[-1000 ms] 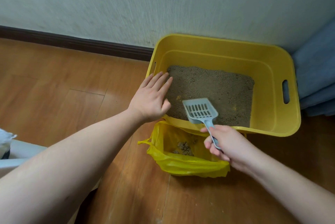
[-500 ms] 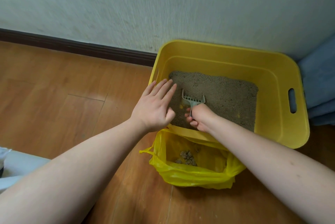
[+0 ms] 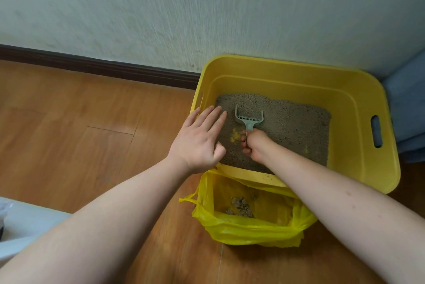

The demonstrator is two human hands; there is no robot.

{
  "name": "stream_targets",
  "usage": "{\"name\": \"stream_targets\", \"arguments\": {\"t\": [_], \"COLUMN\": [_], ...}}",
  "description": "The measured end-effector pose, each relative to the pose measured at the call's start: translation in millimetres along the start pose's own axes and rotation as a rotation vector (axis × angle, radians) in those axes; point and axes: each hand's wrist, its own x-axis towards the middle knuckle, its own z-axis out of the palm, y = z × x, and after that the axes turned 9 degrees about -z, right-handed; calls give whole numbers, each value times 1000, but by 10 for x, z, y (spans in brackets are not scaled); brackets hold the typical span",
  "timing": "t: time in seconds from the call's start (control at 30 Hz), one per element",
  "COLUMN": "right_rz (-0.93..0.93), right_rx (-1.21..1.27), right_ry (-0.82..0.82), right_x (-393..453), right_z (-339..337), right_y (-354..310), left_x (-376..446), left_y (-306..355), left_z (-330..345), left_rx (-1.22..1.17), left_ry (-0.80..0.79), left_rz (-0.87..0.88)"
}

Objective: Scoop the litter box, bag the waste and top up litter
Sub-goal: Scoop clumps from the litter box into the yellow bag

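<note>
A yellow litter box stands against the wall, holding grey-brown litter. My right hand is inside the box and grips the handle of a pale grey slotted scoop, whose blade is dug into the litter. My left hand lies flat with straight fingers on the box's near-left rim. In front of the box sits an open yellow plastic bag with a few clumps of waste at its bottom.
Wooden floor spreads to the left, with a dark skirting board along the white wall. Blue fabric lies right of the box. A white object shows at the lower left edge.
My right hand moved the scoop from above the near rim down into the litter and pushed it farther in. My left hand stayed on the rim.
</note>
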Motion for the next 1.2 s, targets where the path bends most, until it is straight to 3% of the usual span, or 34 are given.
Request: {"name": "stream_targets", "arguments": {"t": [0.2, 0.43, 0.67, 0.87, 1.2], "right_rz": [22, -101, -238, -333, -333], "right_rx": [-28, -27, -306, -365, -406], "right_ry": [25, -71, -156, -149, -180], "right_x": [-210, -630, -952, -1069, -1155], "right_z": [-139, -342, -456, -590, -738], "right_y": [160, 83, 222, 275, 279], "left_x": [-3, -4, -5, -8, -13], "left_y": [3, 9, 10, 8, 0], "left_z": [-15, -18, -24, -20, -22], "left_rx": [4, 10, 17, 19, 37], "left_ry": [-9, -9, -16, -18, -34], "left_rz": [-3, -11, -12, -6, -4]}}
